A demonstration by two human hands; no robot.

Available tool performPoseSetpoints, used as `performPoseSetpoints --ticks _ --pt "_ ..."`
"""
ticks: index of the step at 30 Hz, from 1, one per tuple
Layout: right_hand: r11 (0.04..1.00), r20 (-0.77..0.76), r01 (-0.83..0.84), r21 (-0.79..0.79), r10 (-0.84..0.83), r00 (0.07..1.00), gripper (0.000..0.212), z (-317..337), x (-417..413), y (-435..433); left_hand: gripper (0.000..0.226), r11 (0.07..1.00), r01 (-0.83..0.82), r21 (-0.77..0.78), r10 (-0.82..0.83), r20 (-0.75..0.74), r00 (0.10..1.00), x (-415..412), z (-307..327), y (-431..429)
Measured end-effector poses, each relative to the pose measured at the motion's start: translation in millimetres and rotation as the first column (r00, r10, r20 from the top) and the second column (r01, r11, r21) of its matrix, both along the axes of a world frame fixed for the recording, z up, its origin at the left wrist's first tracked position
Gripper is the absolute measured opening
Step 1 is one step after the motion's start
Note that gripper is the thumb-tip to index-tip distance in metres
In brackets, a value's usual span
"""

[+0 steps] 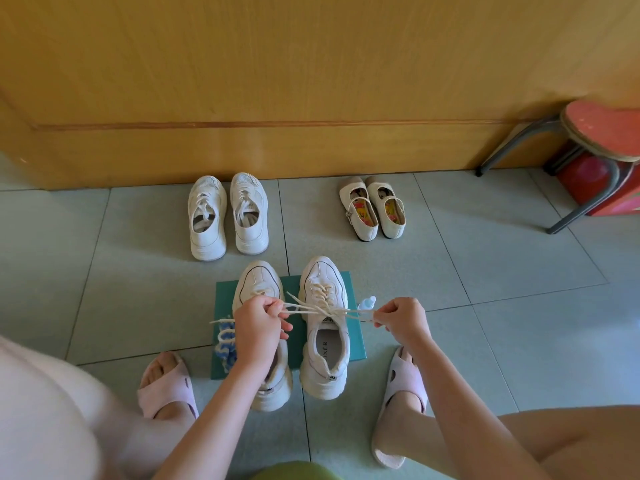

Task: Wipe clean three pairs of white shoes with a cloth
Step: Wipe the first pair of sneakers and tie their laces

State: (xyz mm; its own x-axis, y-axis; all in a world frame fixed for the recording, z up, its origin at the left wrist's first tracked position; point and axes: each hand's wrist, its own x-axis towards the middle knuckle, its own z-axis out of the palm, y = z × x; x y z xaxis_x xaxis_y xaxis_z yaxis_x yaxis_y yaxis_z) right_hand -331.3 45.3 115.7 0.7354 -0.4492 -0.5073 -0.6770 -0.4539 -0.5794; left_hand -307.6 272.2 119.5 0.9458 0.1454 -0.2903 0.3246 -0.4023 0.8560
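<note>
A pale grey-green tiled floor is filling the lower two thirds of the frame, its thin grout lines running toward a broad yellow-brown wooden panel that is taking up the whole top. At lower centre a flat teal box is lying on the tiles and carrying a chunky white pair: the left-hand sneaker is partly hiding under the forearm, and the right-hand sneaker is showing its open mouth. The left hand is curling its fingers tight round the laces, while the right hand is pinching the other lace end, so the cords are stretching taut across the right-hand sneaker. A blue-and-white cloth is lying on the box's left edge, just beside the left wrist and held by neither hand. A small clear bottle is peeking out at the box's right edge. Further up, a second pair of white sneakers is sitting near the panel at centre left, and a small strapped cream pair is sitting well to its right. At upper right a metal-legged stool with a worn red seat is standing over a red box. Two feet in pale pink slippers are resting on the tiles either side of the teal box.
</note>
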Motion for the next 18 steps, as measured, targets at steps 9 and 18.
performPoseSetpoints --ticks 9,18 --pt "0.974 -0.027 0.040 0.222 -0.035 0.999 0.039 11.1 10.7 33.0 0.022 0.965 0.077 0.251 -0.125 0.181 0.975 8.1 6.6 8.4" --pt "0.998 -0.109 -0.063 0.024 0.065 0.992 0.102 -8.6 0.6 113.3 0.083 0.904 0.168 0.392 -0.086 -0.218 0.972 -6.6 -26.6 12.7"
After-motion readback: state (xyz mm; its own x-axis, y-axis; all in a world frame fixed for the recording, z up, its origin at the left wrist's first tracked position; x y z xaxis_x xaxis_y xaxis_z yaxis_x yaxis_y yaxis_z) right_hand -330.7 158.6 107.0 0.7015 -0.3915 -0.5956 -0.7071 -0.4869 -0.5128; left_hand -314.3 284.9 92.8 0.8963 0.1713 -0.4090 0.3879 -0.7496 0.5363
